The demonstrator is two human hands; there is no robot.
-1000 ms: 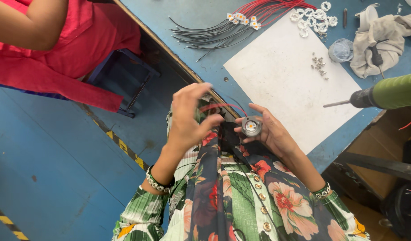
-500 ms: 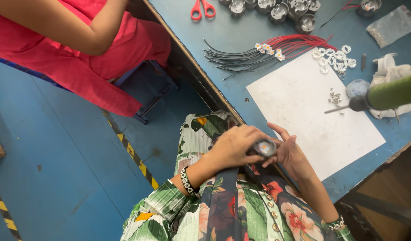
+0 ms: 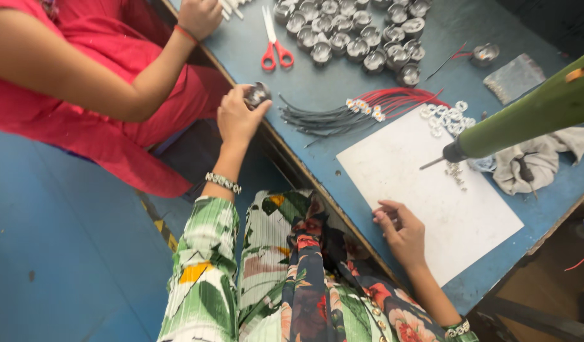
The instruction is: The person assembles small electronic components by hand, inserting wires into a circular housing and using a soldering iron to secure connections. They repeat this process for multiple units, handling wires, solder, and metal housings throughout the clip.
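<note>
Moved since prev. frame: left hand (image 3: 236, 120) out to blue desk (image 3: 330, 136) edge, clamped on small round metal lamp housing (image 3: 256, 94); right hand (image 3: 401, 232) empty, loose, fingers on white paper sheet (image 3: 431, 196).

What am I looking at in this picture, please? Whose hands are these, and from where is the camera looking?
The camera sits on a person's head and looks down at that person's own two bare hands. The left hand reaches forward and holds a small round metal part in its fingers, at the edge of the blue table. The right hand rests on a white sheet. On the table lie red scissors, many similar round metal parts, a bundle of red and black wires, small white rings and a grey cloth. A green power screwdriver hangs over the sheet. The arm in red belongs to another person.
</note>
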